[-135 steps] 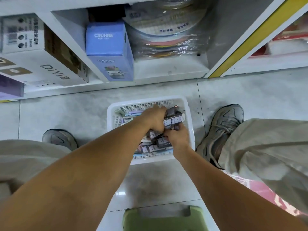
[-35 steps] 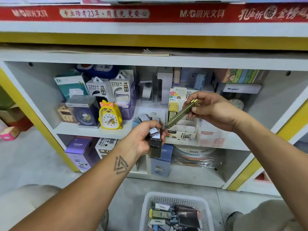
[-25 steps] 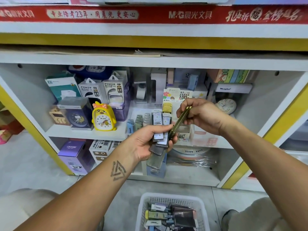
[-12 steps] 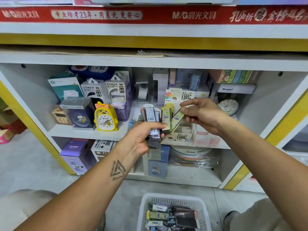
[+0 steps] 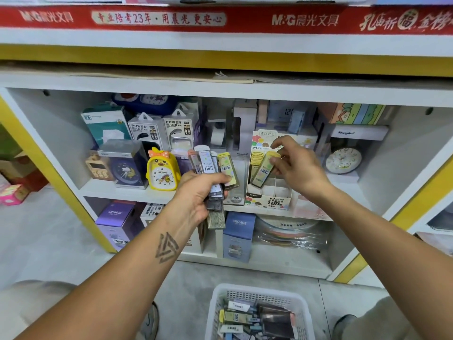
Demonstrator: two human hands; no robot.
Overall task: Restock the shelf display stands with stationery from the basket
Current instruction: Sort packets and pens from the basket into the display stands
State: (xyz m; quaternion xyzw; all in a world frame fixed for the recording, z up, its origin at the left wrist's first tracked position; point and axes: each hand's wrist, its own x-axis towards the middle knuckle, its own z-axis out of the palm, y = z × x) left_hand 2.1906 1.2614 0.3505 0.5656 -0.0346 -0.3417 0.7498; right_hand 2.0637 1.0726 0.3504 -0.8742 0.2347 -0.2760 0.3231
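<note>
While the left hand (image 5: 196, 195) grips a fanned bundle of slim lead-refill cases (image 5: 212, 173), the right hand (image 5: 297, 165), pinching one yellow-capped case (image 5: 263, 170) over the white cardboard display stand (image 5: 269, 195), should probably lower it upright into an empty slot.

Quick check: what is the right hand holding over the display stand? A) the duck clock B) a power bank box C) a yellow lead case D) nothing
C: the right hand pinches one yellow lead case, tilted above the display stand.
</note>
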